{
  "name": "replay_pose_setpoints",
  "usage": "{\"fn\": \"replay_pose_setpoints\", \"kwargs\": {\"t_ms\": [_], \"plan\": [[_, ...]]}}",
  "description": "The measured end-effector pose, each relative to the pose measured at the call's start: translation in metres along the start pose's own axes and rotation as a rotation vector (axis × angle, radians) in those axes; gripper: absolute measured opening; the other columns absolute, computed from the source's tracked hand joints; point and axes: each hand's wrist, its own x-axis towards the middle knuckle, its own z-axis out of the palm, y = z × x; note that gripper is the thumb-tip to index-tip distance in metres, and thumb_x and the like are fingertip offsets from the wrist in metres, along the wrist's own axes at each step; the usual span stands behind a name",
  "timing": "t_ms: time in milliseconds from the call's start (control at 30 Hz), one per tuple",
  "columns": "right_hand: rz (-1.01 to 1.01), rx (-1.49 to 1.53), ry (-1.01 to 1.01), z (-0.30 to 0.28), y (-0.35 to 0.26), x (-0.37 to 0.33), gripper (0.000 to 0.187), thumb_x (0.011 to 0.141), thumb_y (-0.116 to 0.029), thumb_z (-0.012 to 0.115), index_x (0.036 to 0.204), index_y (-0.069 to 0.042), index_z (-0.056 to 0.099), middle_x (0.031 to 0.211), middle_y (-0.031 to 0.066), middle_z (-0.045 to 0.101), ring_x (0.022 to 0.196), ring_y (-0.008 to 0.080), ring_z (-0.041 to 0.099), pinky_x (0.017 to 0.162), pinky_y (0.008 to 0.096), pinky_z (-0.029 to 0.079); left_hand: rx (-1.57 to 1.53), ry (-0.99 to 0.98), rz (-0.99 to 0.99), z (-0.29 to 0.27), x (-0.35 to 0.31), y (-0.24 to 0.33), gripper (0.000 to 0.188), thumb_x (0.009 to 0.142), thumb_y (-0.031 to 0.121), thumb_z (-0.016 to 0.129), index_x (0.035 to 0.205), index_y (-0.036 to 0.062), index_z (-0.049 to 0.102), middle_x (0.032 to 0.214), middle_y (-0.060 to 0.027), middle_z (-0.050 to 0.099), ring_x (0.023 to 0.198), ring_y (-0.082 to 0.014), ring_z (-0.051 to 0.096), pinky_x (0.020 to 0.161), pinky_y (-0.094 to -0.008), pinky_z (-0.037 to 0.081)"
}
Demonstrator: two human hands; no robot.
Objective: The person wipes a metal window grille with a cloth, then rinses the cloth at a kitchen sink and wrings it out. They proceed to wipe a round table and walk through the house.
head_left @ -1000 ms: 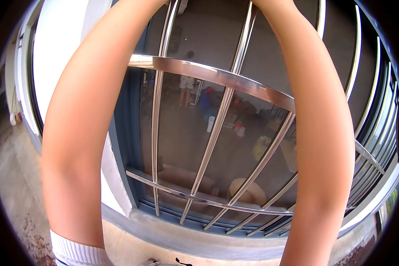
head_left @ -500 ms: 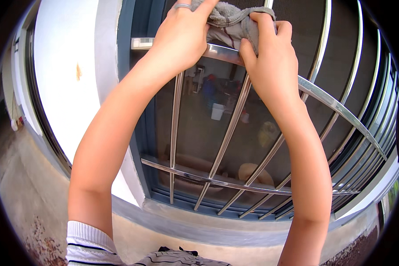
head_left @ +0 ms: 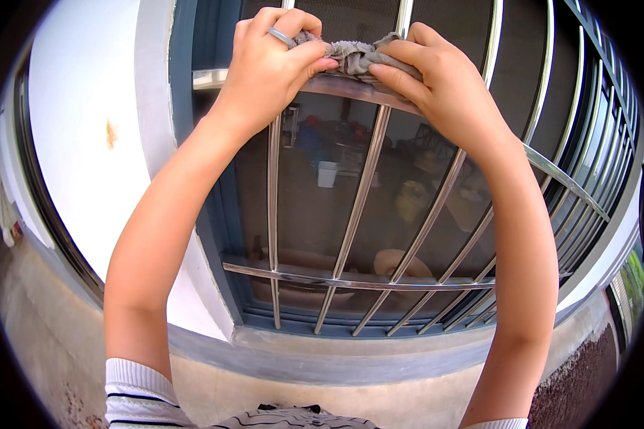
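Where the upper rail (head_left: 350,89) of a metal window grille crosses the far part of the scene, a grey cloth (head_left: 354,57) lies bunched and twisted along it; how far it wraps around the metal cannot be told. Both hands are closed on it: the left hand (head_left: 268,61), wearing a ring (head_left: 280,37), pinches its left end between thumb and curled fingers, and the right hand (head_left: 447,79) grips its right end the same way. The hands are a little apart, with the crumpled middle of the cloth showing between them.

Shiny upright bars (head_left: 363,179) run from beyond the hands down to a thinner lower rail (head_left: 358,284), standing in the way of the dark window behind. Through or on that window a white bucket (head_left: 327,174), a yellowish shape (head_left: 411,200) and a round pale shape (head_left: 401,264) show dimly; whether they are inside or reflected is unclear. To the left stand the blue-grey frame (head_left: 225,200) and a white wall (head_left: 86,171) bearing a brownish mark (head_left: 111,134). Nearer, below the bars, runs a grey sill (head_left: 322,354). Nearest are a striped sleeve (head_left: 139,393) at left and a striped shirt (head_left: 293,417).
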Motion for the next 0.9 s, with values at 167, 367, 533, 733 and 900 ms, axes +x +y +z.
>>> {"fn": "replay_pose_setpoints", "kwargs": {"t_ms": [167,367,533,733,900], "plan": [[0.013,0.199,0.136,-0.012,0.029,-0.011,0.031,0.092,-0.031,0.063,0.097,-0.001,0.071,0.104,0.0110,0.059,0.091,0.0242,0.060,0.077,0.0363,0.048,-0.148,0.051,-0.061,0.000,0.005,0.002,0.016,0.087,0.019,0.068,0.099,0.0089,0.070,0.109,-0.0039,0.061,0.106,-0.0266,0.054,0.089,-0.0409,0.041],[-0.104,-0.124,0.207,0.011,0.039,-0.038,0.032,0.094,-0.031,0.059,0.109,-0.003,0.066,0.114,0.0138,0.063,0.106,0.0330,0.058,0.088,0.0425,0.046,-0.007,0.060,0.093,0.022,0.020,0.031,0.036,0.092,0.022,0.059,0.128,0.0171,0.062,0.123,-0.0040,0.063,0.113,-0.0271,0.058,0.092,-0.0395,0.046],[-0.011,-0.153,0.209,0.024,0.031,-0.056,0.041,0.085,-0.044,0.067,0.093,-0.004,0.064,0.082,0.0112,0.065,0.078,0.0321,0.064,0.073,0.0411,0.049,-0.171,-0.087,0.055,0.020,0.007,0.031,0.049,0.077,0.029,0.075,0.124,0.0153,0.066,0.118,-0.0057,0.066,0.102,-0.0255,0.064,0.083,-0.0328,0.052],[-0.183,-0.222,0.379,0.031,0.047,-0.074,0.035,0.078,-0.032,0.072,0.099,-0.006,0.060,0.090,0.0072,0.059,0.088,0.0255,0.061,0.085,0.0388,0.047,-0.148,-0.025,0.139,0.025,0.017,0.046,0.055,0.066,0.014,0.081,0.119,0.0159,0.069,0.123,-0.0063,0.058,0.115,-0.0277,0.055,0.094,-0.0385,0.049],[-0.265,-0.257,0.433,0.025,0.063,-0.094,0.031,0.077,-0.018,0.070,0.101,-0.006,0.056,0.106,0.0074,0.058,0.101,0.0259,0.058,0.091,0.0410,0.047,-0.177,-0.072,0.194,0.038,0.028,0.071,0.065,0.060,0.004,0.081,0.122,0.0178,0.066,0.123,-0.0059,0.056,0.118,-0.0293,0.052,0.099,-0.0415,0.047]]}}
